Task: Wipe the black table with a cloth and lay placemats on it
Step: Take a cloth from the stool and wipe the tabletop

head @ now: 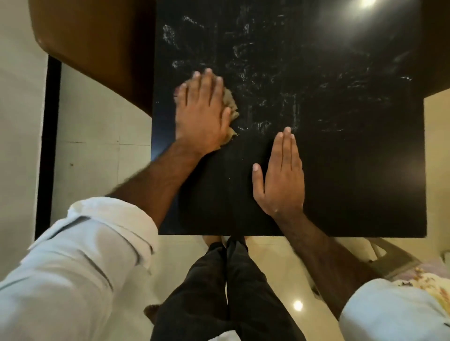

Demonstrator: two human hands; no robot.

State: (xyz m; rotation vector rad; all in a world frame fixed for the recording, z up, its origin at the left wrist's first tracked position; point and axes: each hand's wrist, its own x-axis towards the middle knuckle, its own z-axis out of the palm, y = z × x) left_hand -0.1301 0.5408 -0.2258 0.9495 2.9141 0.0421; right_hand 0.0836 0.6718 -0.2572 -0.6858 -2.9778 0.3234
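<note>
Hands: left hand (203,114) flat, pressing cloth (231,109) on black table (341,170); right hand (280,175) flat, bare, apart.

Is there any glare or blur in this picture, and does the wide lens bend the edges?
Head view: a lamp's glare sits on the far right of the black table, a smaller reflection shines on the floor; the left hand on the cloth is slightly soft, the left sleeve blurred; the wide lens bows the brown chair at left.
</note>
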